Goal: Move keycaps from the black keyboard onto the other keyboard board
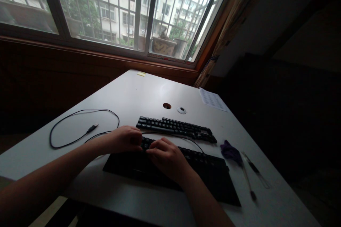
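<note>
Front black keyboard with wide palm rest (pixel 213 181) lies right under both hands, on the near part of the tabletop (pixel 149 90); long axis crosswise, roughly along the near edge, right end angled a bit toward the person. Left hand (pixel 128 139) at the left end of its key rows, fingers curled down; tips hidden, can't tell if anything is pinched. Right hand (pixel 167 156) just beside it, thumb and index drawn close together over the keys, grip unclear. Left hand nearer the keyboard's left end, right hand nearer the long remaining stretch, which runs out past it toward the tabletop's right edge. Second black keyboard (pixel 176 127) just behind, nearly parallel, limiting room on the far side. USB cable (pixel 50 138) loops toward the tabletop's left edge, plug (pixel 92 128) inside the loop. Purple cloth (pixel 231 151) and brush (pixel 249 181) sit off the right end, so room that way is tight. Most open room: beyond the second keyboard, toward the far-left corner.
</note>
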{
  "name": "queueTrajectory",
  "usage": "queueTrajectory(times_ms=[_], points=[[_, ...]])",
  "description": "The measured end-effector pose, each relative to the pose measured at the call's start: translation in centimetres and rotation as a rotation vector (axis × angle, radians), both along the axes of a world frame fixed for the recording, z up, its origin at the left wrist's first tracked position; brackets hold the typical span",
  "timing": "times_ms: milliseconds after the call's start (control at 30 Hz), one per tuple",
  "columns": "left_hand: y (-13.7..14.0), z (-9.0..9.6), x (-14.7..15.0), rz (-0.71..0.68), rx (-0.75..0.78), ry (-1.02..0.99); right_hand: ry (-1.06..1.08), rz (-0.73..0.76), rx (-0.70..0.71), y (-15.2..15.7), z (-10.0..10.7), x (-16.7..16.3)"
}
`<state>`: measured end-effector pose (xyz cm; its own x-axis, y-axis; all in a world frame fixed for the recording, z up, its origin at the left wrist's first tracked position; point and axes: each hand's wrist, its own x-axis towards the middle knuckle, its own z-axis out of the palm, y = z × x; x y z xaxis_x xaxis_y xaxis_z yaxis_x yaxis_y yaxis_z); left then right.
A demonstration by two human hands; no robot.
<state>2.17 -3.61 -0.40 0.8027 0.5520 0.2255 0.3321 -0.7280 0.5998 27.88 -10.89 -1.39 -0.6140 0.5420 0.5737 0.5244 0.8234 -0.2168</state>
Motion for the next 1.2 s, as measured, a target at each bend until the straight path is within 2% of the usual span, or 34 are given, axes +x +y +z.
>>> queueTrajectory(times_ms=[233, 633, 1200], points=[[0.06, -0.17, 0.03, 0.004, 0.008, 0.006, -0.014, -0.001, 0.022, -0.21, 0.4, 0.05], [0.25, -0.67, -0.02, -0.012, 0.022, -0.042, -0.052, -0.02, -0.073, -0.37, 0.34, -0.07], [0.12, -0.38, -0.02, -0.006, 0.017, -0.018, -0.06, -0.014, -0.076, -0.28, 0.27, -0.17]])
